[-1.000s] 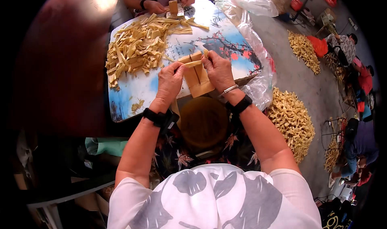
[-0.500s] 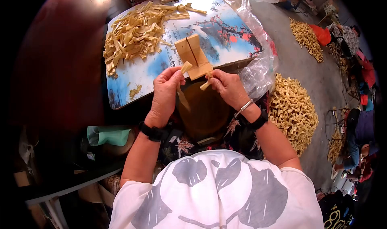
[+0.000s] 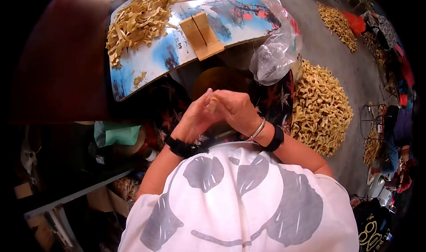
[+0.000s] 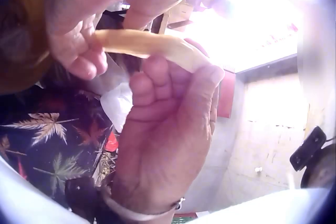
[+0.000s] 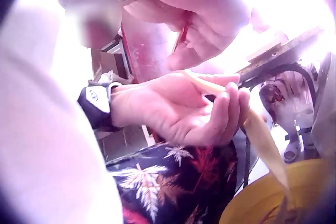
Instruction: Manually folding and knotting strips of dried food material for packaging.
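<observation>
Strip (image 4: 131, 42) runs btwn L hand (image 3: 193, 119) & R hand (image 3: 239, 112), both pinching it; prob. v. light, soft & bendy but may tear, so best held flat nr its ends.

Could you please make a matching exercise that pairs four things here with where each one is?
1. slotted wooden block
2. yellow strip
3. pile of loose strips
4. large heap of knotted pieces

A. right side of the head view
B. in the left hand and right hand
C. near edge of the table
D. left part of the table

Pairs: 1-C, 2-B, 3-D, 4-A
</observation>
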Motion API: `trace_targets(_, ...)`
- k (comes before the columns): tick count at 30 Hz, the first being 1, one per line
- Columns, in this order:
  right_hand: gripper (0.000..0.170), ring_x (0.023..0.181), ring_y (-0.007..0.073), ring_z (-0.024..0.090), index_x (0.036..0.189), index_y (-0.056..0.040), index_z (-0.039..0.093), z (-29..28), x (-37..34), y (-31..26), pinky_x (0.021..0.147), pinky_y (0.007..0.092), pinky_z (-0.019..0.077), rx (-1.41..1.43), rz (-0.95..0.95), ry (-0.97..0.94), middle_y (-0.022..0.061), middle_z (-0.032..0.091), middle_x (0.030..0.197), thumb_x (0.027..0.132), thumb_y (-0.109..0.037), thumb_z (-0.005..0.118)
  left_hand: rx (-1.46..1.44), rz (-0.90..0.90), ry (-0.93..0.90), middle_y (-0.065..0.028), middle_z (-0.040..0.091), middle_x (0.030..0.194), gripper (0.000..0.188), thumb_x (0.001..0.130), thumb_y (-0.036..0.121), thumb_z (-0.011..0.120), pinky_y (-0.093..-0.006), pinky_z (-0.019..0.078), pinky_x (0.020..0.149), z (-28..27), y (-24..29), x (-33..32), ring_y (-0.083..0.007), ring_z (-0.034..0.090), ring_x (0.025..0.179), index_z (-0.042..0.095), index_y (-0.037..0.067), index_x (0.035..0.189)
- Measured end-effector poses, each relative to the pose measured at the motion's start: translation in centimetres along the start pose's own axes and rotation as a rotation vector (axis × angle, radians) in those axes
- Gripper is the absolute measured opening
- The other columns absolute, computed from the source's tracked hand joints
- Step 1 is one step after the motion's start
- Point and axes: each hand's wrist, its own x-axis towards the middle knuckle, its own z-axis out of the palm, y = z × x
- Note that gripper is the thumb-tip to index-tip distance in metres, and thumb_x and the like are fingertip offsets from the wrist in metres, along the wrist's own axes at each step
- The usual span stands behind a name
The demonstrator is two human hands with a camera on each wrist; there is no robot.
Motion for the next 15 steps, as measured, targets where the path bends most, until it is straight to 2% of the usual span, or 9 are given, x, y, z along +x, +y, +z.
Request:
trace_targets(2,0.012,0.073,0.0284,0.066,0.094,-0.0007,0.063,-0.1,-1.9,-0.7,0.064,0.0329,0.0524,0.081,0.112,-0.159,0.0128,0.064,0.083,0.094,-0.012,0.060,0.124,0.062,-0.013,-0.0083,0.067,0.100,0.036,0.095,0.029,0.062,-0.0297,0.0557,0.075,-0.7,-0.5,1.2,-0.0192,0.067,0.086,0.059,0.001,0.118)
trace_targets(3,0.013,0.073,0.0272,0.066,0.094,-0.0008,0.063,-0.3,-2.4,-0.9,0.063,0.0322,0.0526,0.109,0.141,-0.154,0.0126,0.064,0.083,0.095,-0.013,0.060,0.159,0.083,0.006,-0.0093,0.067,0.102,0.037,0.092,0.013,0.064,-0.0281,0.0552,0.075,-0.6,-0.2,1.4,-0.0175,0.066,0.087,0.055,0.000,0.126)
trace_targets(5,0.014,0.073,0.0247,0.066,0.095,-0.0009,0.063,-0.9,-2.8,-1.1,0.061,0.0307,0.0530,0.164,0.190,-0.139,0.0122,0.064,0.084,0.095,-0.014,0.060,0.409,0.269,0.032,-0.0104,0.067,0.103,0.039,0.090,0.002,0.062,-0.0265,0.0544,0.075,-0.5,-0.4,1.9,-0.0159,0.065,0.087,0.054,-0.001,0.128)
trace_targets(8,0.016,0.074,0.0190,0.066,0.095,-0.0004,0.063,-1.1,-2.7,1.7,0.057,0.0270,0.0525,-0.082,0.082,0.147,0.0121,0.064,0.090,0.095,-0.016,0.060,0.881,0.492,-0.010,-0.0078,0.069,0.097,0.045,0.085,-0.010,0.055,-0.0250,0.0524,0.076,-0.7,-0.3,2.2,-0.0123,0.064,0.082,0.053,0.003,0.128)
trace_targets(9,0.022,0.078,0.0132,0.063,0.096,-0.0010,0.063,-1.1,-2.6,1.5,0.057,0.0240,0.0534,0.028,0.247,0.181,0.0081,0.064,0.097,0.100,-0.021,0.054,1.057,0.520,-0.040,-0.0071,0.070,0.095,0.045,0.085,-0.011,0.054,-0.0255,0.0524,0.075,0.8,0.7,0.7,-0.0120,0.064,0.080,0.053,0.005,0.127)
trace_targets(10,0.023,0.077,0.0138,0.064,0.095,-0.0014,0.062,-0.9,-2.5,1.5,0.057,0.0247,0.0547,0.185,0.369,0.208,0.0077,0.064,0.093,0.101,-0.021,0.053,1.231,0.546,-0.071,-0.0065,0.071,0.092,0.045,0.085,-0.011,0.053,-0.0261,0.0523,0.075,1.7,1.1,0.0,-0.0117,0.064,0.079,0.053,0.007,0.126)
trace_targets(11,0.024,0.076,0.0143,0.064,0.095,-0.0018,0.062,-0.6,-2.3,1.6,0.056,0.0253,0.0560,0.343,0.489,0.234,0.0074,0.063,0.090,0.101,-0.022,0.052,1.326,0.687,-0.122,-0.0088,0.070,0.083,0.044,0.083,-0.012,0.052,-0.0283,0.0521,0.072,1.1,0.7,0.5,-0.0189,0.068,0.076,0.053,0.008,0.121)
trace_targets(14,0.027,0.074,0.0114,0.064,0.095,-0.0022,0.058,0.0,-2.7,3.8,0.054,0.0260,0.0585,0.646,0.741,0.191,0.0056,0.064,0.089,0.103,-0.026,0.048,1.655,0.769,-0.107,-0.0148,0.067,0.089,0.044,0.080,-0.014,0.052,-0.0331,0.0535,0.070,3.4,1.6,-1.2,-0.0319,0.068,0.078,0.053,0.007,0.119)
trace_targets(15,0.026,0.071,0.0114,0.064,0.095,-0.0023,0.057,0.1,-2.5,3.9,0.052,0.0257,0.0573,0.698,0.809,0.189,0.0062,0.064,0.087,0.103,-0.026,0.049,1.699,0.882,-0.064,-0.0151,0.066,0.090,0.043,0.080,-0.014,0.053,-0.0342,0.0539,0.070,3.7,1.7,-1.3,-0.0338,0.067,0.078,0.054,0.006,0.117)
